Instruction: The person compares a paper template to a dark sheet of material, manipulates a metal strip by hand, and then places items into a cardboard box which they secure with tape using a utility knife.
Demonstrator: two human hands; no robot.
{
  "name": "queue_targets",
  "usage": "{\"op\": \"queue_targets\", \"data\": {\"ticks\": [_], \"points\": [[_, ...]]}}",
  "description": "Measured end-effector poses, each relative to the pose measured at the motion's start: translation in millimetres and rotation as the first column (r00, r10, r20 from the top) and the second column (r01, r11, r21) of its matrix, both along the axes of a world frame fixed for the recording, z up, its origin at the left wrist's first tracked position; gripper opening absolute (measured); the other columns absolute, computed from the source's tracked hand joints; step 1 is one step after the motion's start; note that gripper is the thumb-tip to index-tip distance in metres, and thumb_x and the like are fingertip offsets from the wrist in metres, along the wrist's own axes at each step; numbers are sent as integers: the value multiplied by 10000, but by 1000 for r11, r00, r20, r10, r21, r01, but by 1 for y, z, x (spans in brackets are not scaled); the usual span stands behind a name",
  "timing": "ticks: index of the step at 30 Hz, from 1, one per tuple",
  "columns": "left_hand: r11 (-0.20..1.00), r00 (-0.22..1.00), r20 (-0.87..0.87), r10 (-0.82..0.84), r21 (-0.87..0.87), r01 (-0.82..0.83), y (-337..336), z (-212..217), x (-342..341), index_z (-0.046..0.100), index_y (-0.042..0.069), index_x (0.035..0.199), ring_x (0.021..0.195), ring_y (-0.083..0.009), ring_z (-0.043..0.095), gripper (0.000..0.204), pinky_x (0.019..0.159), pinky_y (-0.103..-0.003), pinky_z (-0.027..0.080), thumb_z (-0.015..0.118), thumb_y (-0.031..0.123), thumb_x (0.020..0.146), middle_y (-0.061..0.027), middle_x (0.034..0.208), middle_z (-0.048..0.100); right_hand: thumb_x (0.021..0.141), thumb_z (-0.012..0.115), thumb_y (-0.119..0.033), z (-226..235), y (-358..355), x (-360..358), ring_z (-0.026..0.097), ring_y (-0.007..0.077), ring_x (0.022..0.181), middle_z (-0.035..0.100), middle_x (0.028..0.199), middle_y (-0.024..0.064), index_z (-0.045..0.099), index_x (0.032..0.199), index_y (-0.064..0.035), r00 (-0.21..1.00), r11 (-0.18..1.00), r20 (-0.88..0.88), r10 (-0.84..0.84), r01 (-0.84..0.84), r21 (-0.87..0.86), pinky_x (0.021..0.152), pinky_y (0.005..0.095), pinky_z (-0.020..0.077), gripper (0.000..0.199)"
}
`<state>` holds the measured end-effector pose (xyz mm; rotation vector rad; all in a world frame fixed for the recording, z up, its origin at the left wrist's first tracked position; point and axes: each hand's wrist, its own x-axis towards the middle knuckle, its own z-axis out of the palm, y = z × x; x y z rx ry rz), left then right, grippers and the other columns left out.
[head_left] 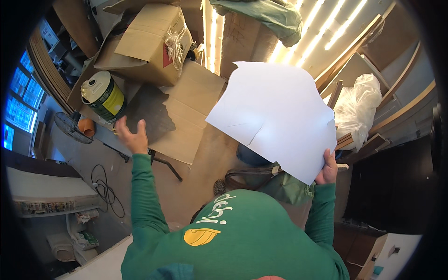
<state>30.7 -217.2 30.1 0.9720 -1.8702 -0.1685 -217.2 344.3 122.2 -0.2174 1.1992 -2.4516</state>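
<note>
A large white sheet (280, 112) with a torn outline and a crack near its lower edge is held up on the right. My right hand (328, 167) grips it at its lower right corner, the fingers partly hidden behind it. Over on the left my left hand (133, 135) is raised with fingers spread and nothing in it. Just beyond that hand stands a can (103, 95) with a pale top and a yellow-green label. A dark, ragged-edged piece (151, 112) lies beside the can on flattened cardboard (191, 107).
An opened cardboard box (144, 42) stands behind the can. Lit tubes (322, 28) glow at the back. Bundled clear plastic (361, 105) and wooden strips (396, 84) lean at right. On the floor at left are a fan (72, 127) and a coiled cable (108, 191).
</note>
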Motion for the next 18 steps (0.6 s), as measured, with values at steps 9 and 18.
{"op": "queue_targets", "data": {"ticks": [9, 18], "points": [[-715, 317, -872, -373, 488, 500, 103, 67, -113, 374, -21, 1473, 1221, -234, 580, 716, 1005, -400, 508, 720, 264, 914, -162, 1381, 545, 975, 643, -170, 7, -26, -20, 628, 257, 1143, 617, 1284, 151, 494, 1376, -2, 989, 981, -73, 132, -120, 154, 984, 407, 523, 460], [-259, 491, -572, -657, 782, 567, 149, 19, -137, 623, -65, 1209, 958, -197, 674, 363, 841, -342, 550, 673, 168, 935, -123, 1097, 701, 900, 688, -124, 10, -46, 10, 648, 203, 1020, 662, 1153, 137, 534, 1303, 64, 987, 799, -90, 132, -52, 600, 898, 341, 526, 471]]}}
